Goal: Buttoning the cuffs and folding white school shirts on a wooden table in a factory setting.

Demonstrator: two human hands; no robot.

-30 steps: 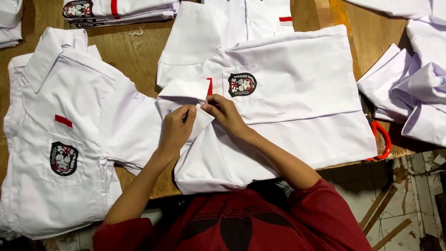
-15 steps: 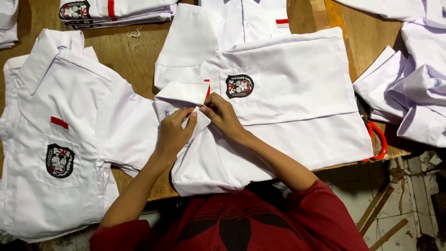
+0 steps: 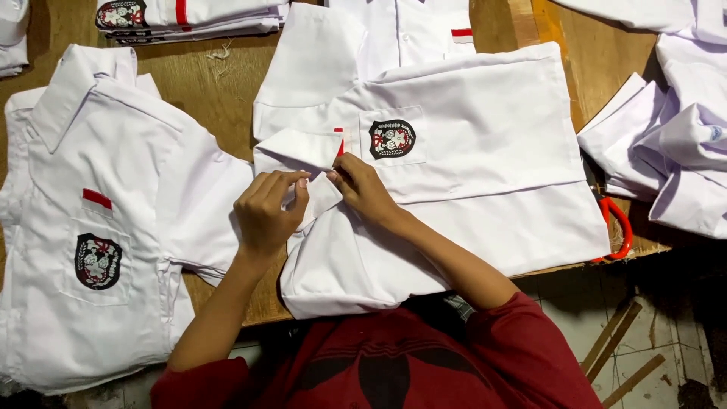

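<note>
White cloth at the hands: both hands pinch the folded collar edge of the middle shirt (image 3: pixel 469 151), which lies flat across the counter (image 3: pixel 219 98), its hem hanging over the near edge.
Left hand (image 3: pixel 266 212): fingers curled, tips pressed on the collar fold, wrist resting over the shirt's side.
Right hand (image 3: pixel 363 189): closed on the same fold, fingertips almost meeting those of the left.
Badge (image 3: pixel 391 138): dark round crest on the chest pocket, just beyond the right hand; a red strip (image 3: pixel 340 142) shows beside it.
Second shirt (image 3: pixel 91 220): spread open to the left, collar up, its sleeve touching the middle shirt under the left forearm.
Folded stack (image 3: pixel 189 15): finished shirts at the far edge, well apart from the hands.
Loose pile (image 3: pixel 666 144): crumpled white shirts to the right, partly over the counter's edge.
Red loop (image 3: pixel 617 231): a curved red handle, partly hidden beneath the middle shirt's corner; what it belongs to cannot be told.
In the way: nothing lies between the hands and the collar; the red sleeves (image 3: pixel 522 348) cover the near counter edge.
</note>
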